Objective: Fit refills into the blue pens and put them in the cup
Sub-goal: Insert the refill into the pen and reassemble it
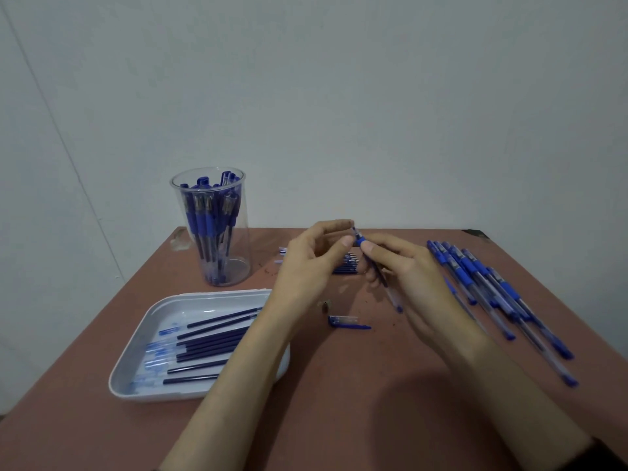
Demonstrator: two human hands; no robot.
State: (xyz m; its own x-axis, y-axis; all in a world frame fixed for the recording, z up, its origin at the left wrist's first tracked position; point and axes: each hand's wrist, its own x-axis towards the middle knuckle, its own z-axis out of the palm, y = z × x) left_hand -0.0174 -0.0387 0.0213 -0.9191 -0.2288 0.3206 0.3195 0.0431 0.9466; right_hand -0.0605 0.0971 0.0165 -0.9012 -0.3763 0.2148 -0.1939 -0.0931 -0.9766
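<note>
Gripping a blue pen (380, 276) slantwise above the reddish-brown worktop (339, 402), the right grip (407, 277) curls round its barrel while the left grip (312, 266) pinches its upper end. A row of pens (492, 287) lies at right. Dark refills (210, 338) fill a white tray (190, 297) at left, and behind it stands a clear cup (238, 266) of pens. A pale grey wall (339, 96) rises beyond.

A reddish-brown table (339, 413) is set against a pale grey wall (339, 96). A thin slanting line (51, 113) is seen on the wall's left part. A white, shallow tray (153, 395) with rounded corners is placed on the table's near left. A small brownish piece (325, 304) is seen right of the tray. The far left corner is marked by a pale patch (179, 240), and the far right corner by a dark one (475, 233).
</note>
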